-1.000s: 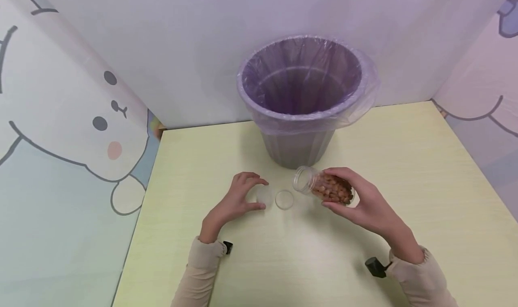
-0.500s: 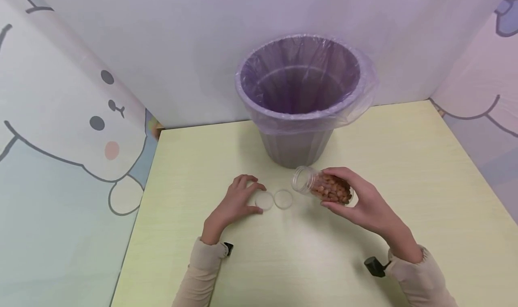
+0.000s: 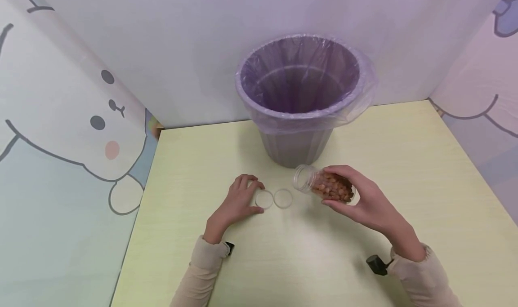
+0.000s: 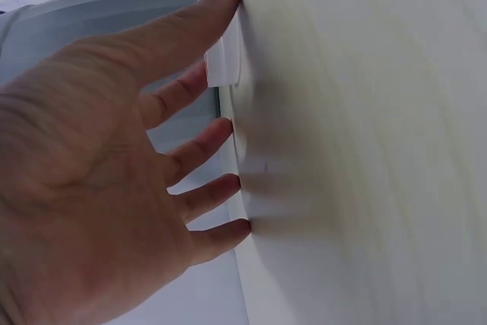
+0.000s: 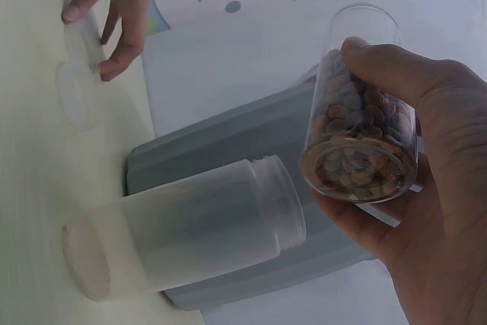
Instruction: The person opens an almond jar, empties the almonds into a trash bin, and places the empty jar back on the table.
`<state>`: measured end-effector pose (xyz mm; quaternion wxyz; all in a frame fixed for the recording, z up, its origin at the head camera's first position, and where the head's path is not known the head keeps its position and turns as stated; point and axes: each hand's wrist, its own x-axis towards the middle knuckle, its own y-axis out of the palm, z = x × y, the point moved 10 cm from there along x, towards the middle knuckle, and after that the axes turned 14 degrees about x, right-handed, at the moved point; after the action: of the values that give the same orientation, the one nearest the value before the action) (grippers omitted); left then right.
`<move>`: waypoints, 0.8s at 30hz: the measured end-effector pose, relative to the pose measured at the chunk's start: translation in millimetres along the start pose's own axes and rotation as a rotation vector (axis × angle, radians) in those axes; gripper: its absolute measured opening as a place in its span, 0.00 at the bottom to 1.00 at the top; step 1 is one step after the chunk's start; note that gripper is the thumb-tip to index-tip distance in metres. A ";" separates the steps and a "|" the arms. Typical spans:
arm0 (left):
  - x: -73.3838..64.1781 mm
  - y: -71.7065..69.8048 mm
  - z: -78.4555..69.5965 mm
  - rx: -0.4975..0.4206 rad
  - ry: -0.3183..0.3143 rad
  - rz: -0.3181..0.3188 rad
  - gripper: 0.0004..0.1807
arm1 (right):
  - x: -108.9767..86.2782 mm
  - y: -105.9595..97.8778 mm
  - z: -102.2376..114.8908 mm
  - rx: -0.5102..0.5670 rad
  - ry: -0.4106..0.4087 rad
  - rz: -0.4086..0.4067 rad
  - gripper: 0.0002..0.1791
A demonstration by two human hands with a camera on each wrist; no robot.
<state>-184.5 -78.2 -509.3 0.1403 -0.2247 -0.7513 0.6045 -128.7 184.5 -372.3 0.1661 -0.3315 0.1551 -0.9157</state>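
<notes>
In the head view, my right hand (image 3: 366, 203) holds a clear glass jar (image 5: 358, 150) around its side. Brown nuts (image 3: 332, 188) fill much of it. Beside it stands an open, clear plastic jar (image 5: 205, 226) with a threaded mouth (image 3: 302, 178); it looks empty in the right wrist view. My left hand (image 3: 238, 201) is low at the table, thumb and index finger at opposite edges of a flat, clear round lid (image 3: 264, 199). In the left wrist view, its other fingertips (image 4: 221, 180) meet the tabletop. A second clear lid (image 3: 283, 198) lies just right of the first.
Behind the jars stands a grey bin (image 3: 297, 147) lined with a purple plastic bag (image 3: 263, 122). All this is on a pale wooden table (image 3: 194, 158). Walls with printed cartoon figures (image 3: 77, 118) rise on both sides, and a plain one at the back.
My left hand has lowered the first lid flat onto the table next to the second. My right hand with the jar of nuts has hardly moved.
</notes>
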 end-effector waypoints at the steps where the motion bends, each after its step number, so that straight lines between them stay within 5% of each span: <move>1: 0.2 0.0 -0.5 0.002 -0.002 0.006 0.33 | 0.8 -1.7 0.7 -0.005 -0.004 0.000 0.49; 7: 1.7 -3.4 -2.7 0.013 0.008 0.086 0.40 | 7.5 -12.6 4.0 -0.012 0.015 0.013 0.49; 13: 6.6 -22.5 0.4 -0.011 0.033 0.132 0.43 | 19.5 -28.7 13.5 -0.022 0.013 0.034 0.50; 24: 13.3 -88.6 18.3 -0.155 0.000 0.037 0.39 | 37.6 -59.6 27.2 -0.081 0.058 0.065 0.52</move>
<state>-219.6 -101.8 -428.2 0.1113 -0.2486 -0.7916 0.5470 -150.1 217.9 -308.1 0.1776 -0.3058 0.2073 -0.9121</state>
